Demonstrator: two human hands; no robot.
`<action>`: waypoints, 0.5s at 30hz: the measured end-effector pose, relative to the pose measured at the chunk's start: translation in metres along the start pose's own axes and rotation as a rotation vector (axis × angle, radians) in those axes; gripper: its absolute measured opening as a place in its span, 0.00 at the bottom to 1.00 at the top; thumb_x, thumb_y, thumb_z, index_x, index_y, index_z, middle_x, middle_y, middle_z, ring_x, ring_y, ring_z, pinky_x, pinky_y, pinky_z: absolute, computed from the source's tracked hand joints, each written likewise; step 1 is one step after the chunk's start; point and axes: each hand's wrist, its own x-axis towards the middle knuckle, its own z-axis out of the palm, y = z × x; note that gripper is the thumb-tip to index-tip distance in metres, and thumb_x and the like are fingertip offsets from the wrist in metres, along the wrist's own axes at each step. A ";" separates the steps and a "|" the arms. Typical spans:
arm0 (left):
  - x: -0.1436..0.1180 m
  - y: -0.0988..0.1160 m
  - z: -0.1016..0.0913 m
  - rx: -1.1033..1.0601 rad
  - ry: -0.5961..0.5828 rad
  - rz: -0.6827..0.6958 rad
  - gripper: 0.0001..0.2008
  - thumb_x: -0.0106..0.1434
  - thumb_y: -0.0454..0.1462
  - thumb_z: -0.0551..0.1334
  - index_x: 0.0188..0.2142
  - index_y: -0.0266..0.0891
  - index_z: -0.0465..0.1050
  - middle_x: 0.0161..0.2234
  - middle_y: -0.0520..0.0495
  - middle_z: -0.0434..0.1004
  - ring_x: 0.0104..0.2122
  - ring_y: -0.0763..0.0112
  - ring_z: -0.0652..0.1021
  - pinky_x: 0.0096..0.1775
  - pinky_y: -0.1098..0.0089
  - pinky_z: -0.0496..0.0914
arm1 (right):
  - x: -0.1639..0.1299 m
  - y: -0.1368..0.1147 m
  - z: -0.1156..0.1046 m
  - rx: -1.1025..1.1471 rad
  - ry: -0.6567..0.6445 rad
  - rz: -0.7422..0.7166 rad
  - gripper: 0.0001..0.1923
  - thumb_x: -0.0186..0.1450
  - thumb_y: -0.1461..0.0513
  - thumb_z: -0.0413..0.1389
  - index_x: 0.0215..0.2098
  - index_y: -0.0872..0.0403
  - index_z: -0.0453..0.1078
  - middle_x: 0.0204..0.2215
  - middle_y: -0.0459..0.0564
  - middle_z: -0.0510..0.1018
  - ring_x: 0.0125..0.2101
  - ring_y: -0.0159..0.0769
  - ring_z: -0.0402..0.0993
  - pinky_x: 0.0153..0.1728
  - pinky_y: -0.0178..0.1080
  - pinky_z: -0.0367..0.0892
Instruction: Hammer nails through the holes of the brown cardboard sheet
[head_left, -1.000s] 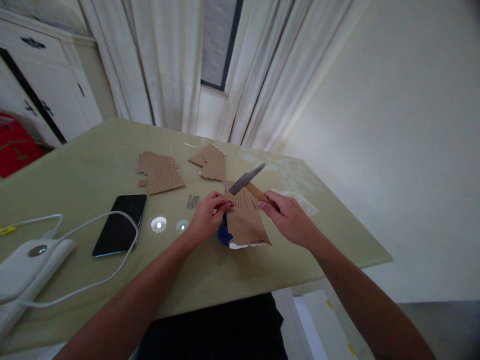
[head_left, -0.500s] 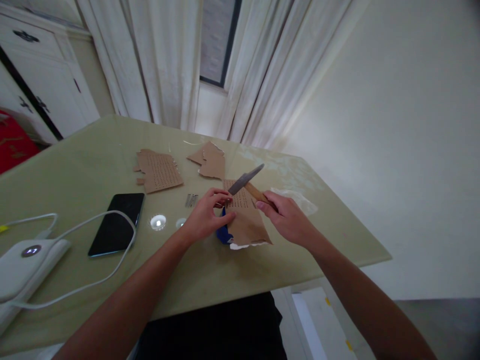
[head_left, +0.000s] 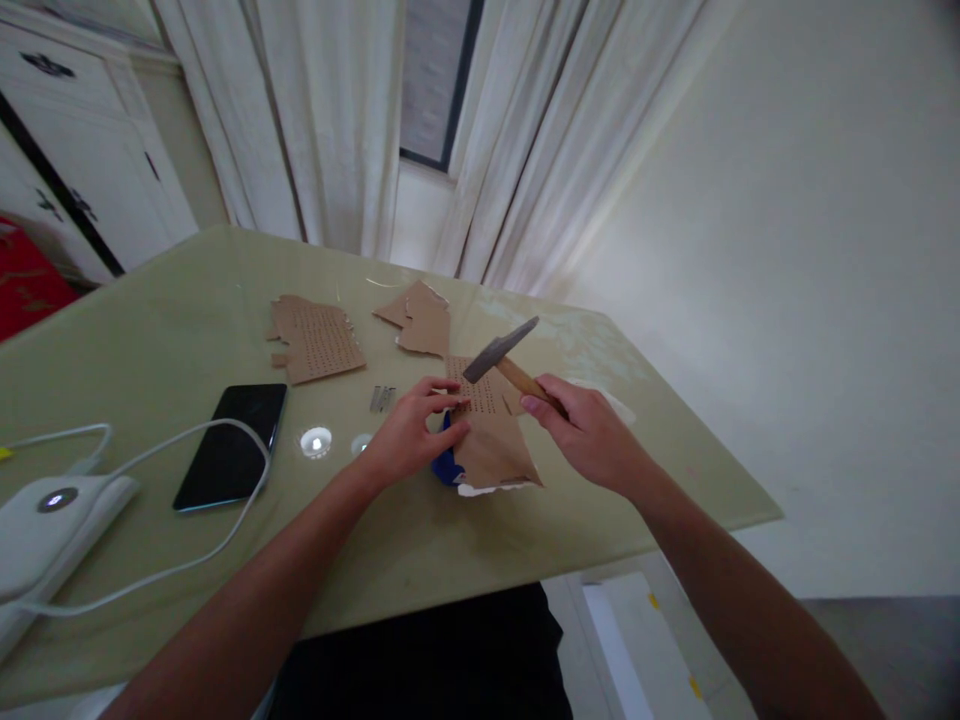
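Two hands, hammer [head_left: 501, 352], cardboard [head_left: 491, 430]

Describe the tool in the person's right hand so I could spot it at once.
On the green table, look just right of the left hand. The right hand grips a hammer over brown cardboard. Unlike the flat scraps, it has a wooden handle and grey metal head.

Hammer [head_left: 504, 358]: grey metal head, wooden handle, held raised and tilted, head up-left, above the card's far end. Card [head_left: 489, 430]: brown torn cardboard piece printed with rows of small marks, lying flat near the table's near edge, over a blue object [head_left: 445, 464].
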 end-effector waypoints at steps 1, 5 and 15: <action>0.000 0.000 0.000 0.004 -0.001 0.003 0.13 0.68 0.42 0.73 0.50 0.45 0.89 0.58 0.39 0.83 0.56 0.51 0.84 0.62 0.49 0.79 | 0.000 0.000 0.002 -0.008 -0.035 -0.005 0.17 0.79 0.52 0.54 0.34 0.48 0.66 0.28 0.45 0.74 0.30 0.39 0.69 0.34 0.40 0.56; 0.002 0.001 -0.001 0.008 -0.018 0.022 0.08 0.67 0.41 0.73 0.45 0.46 0.89 0.57 0.40 0.84 0.57 0.50 0.84 0.62 0.48 0.78 | -0.002 0.002 0.009 -0.045 -0.122 -0.007 0.14 0.79 0.54 0.55 0.35 0.49 0.68 0.28 0.47 0.75 0.31 0.40 0.71 0.35 0.41 0.55; 0.002 -0.001 0.001 -0.043 0.011 -0.034 0.17 0.64 0.40 0.75 0.53 0.43 0.86 0.57 0.39 0.83 0.54 0.54 0.85 0.62 0.50 0.79 | -0.005 -0.001 0.019 -0.022 -0.101 0.015 0.14 0.79 0.54 0.54 0.36 0.49 0.67 0.29 0.46 0.75 0.31 0.40 0.71 0.35 0.40 0.55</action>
